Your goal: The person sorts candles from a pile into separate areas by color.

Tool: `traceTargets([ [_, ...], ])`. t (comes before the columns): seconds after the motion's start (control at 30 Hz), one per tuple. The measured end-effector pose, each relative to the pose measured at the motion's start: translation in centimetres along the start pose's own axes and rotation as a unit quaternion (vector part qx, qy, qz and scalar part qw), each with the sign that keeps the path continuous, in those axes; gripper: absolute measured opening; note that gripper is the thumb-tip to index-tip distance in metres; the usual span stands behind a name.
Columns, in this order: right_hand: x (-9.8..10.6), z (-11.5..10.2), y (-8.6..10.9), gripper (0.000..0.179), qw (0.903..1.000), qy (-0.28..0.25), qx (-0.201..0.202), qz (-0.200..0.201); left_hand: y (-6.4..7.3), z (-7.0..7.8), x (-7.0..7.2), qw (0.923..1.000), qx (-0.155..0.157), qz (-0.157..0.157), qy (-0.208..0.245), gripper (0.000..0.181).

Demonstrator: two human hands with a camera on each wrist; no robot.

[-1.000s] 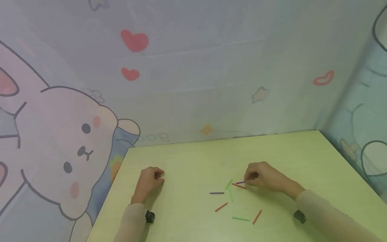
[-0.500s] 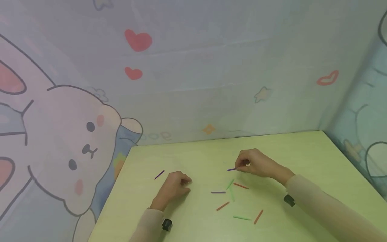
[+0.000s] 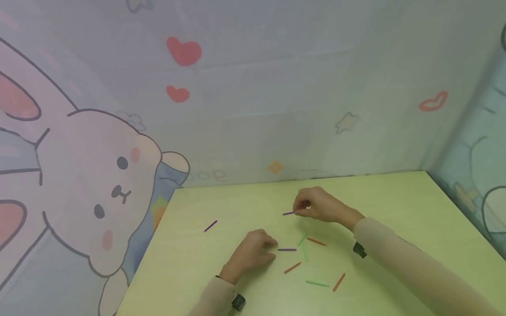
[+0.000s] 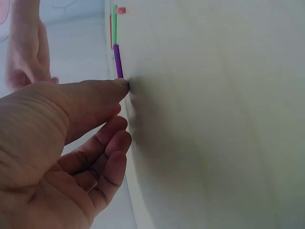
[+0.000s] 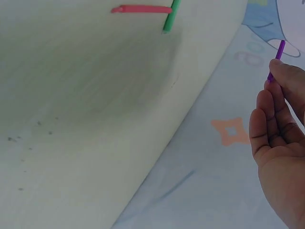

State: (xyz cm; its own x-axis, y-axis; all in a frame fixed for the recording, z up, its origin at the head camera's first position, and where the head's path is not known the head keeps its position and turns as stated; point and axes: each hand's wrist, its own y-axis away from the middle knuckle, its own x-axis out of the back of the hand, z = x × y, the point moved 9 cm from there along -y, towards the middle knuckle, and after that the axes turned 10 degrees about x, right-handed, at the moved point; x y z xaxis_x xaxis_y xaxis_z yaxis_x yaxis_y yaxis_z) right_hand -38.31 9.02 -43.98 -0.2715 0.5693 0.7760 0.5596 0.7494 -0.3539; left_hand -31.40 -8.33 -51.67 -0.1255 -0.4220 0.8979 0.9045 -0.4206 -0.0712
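My right hand (image 3: 320,205) pinches a thin purple crayon (image 5: 281,50) between thumb and fingertips, over the back middle of the table; the crayon sticks out toward the left. Lower and further left, my left hand (image 3: 253,252) holds nothing, its thumb and fingers loosely bent with a gap between them. Just off those fingertips lies another purple crayon (image 3: 287,249), which overlaps the thumb tip in the left wrist view. A third purple crayon (image 3: 210,226) lies alone at the left of the table.
Right of the left hand lie green crayons (image 3: 317,283) and red crayons (image 3: 293,267), scattered; two green ones and a red one (image 3: 316,241) are close together. The pale yellow table (image 3: 395,197) ends at a cloth backdrop (image 3: 253,145) with a printed rabbit.
My right hand has lifted a purple crayon from beside the red one and carried it left and back. My left hand has moved right, away from the purple crayon at the left.
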Motion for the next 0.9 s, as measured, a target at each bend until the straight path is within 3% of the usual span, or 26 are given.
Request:
traceTargets([
  [0.2,0.2,0.1,-1.4,0.016,1.0,-0.001,0.004,-0.005,-0.4,1.8,-0.9,0.9992,-0.01,-0.001,-0.039,0.029],
  [0.47,-0.1,0.1,-3.0,0.014,0.9996,-0.015,0.022,-0.006,-0.8,3.2,-1.4,0.9985,-0.031,-0.001,-0.046,0.021],
  [0.9,-2.0,-0.3,-5.6,0.002,0.9988,-0.002,0.039,-0.028,-0.8,3.7,-1.3,0.997,-0.053,0.014,-0.055,0.011],
])
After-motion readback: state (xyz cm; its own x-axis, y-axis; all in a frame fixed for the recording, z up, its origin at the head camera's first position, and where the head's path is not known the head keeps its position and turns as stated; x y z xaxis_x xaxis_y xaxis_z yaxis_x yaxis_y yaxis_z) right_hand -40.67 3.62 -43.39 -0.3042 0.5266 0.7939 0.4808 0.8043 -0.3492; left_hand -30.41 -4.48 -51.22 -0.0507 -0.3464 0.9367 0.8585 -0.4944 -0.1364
